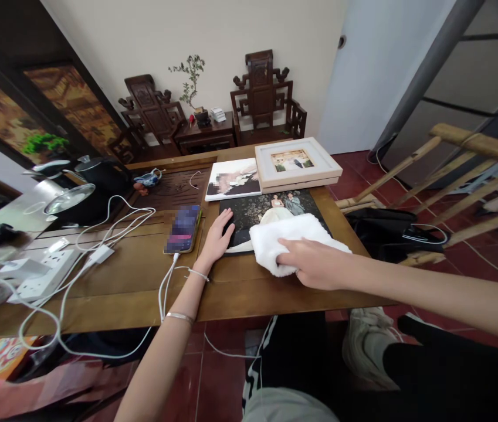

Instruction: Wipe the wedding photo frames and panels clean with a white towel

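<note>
A dark wedding photo panel (249, 212) lies flat on the wooden table, showing a couple among foliage. My right hand (314, 261) grips a folded white towel (295, 231), which rests on the panel's lower right part and hides that area. At the panel's left edge, my left hand (219, 234) lies with its fingers stretched out, touching the edge and holding nothing. Just beyond the panel are a white-edged photo (233, 179) and a pale framed picture (297, 161) lying on a box-like base.
A phone (182, 228) on a charging cable lies left of my left hand. Farther left are a white power strip (46, 275), tangled white cables and a black kettle (101, 170). A bamboo chair (473, 143) stands to the right. The table's front edge (249, 310) is close to me.
</note>
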The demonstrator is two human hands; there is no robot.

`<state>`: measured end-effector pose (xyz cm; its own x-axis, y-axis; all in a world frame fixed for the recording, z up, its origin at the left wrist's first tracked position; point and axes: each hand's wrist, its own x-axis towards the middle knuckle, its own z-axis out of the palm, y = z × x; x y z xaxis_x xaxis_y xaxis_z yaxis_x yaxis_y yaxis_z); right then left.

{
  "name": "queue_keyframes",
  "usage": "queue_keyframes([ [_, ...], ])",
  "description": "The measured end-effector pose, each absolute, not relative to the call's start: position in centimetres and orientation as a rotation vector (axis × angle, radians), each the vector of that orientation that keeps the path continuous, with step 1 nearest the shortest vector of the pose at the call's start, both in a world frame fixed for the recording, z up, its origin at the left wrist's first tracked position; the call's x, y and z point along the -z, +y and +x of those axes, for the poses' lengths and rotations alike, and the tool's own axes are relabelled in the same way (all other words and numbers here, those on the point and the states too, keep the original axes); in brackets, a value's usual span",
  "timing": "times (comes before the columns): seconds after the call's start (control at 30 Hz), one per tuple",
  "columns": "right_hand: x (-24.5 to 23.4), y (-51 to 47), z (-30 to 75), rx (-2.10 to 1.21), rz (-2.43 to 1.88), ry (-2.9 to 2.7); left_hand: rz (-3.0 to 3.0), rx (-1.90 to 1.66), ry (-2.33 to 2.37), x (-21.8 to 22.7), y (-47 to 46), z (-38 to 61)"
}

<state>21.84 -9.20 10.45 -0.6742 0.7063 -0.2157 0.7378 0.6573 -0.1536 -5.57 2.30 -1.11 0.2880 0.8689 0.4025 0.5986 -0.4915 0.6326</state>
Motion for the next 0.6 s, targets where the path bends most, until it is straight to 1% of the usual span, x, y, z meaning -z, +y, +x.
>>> queue_keyframes([
  [0.2,-11.0,-7.5,21.2,0.366,1.182,2.71,2.176,-1.021,1.333,1.8,2.7,-5.8],
  [0.4,-11.4,-1.8,19.5,0.329,1.199,2.709,2.207,-0.998,1.324,2.0,3.0,-5.9],
  [0.6,-11.3,4.2,17.7,0.203,1.206,2.758,2.231,-0.994,1.321,2.1,3.0,-6.0],
])
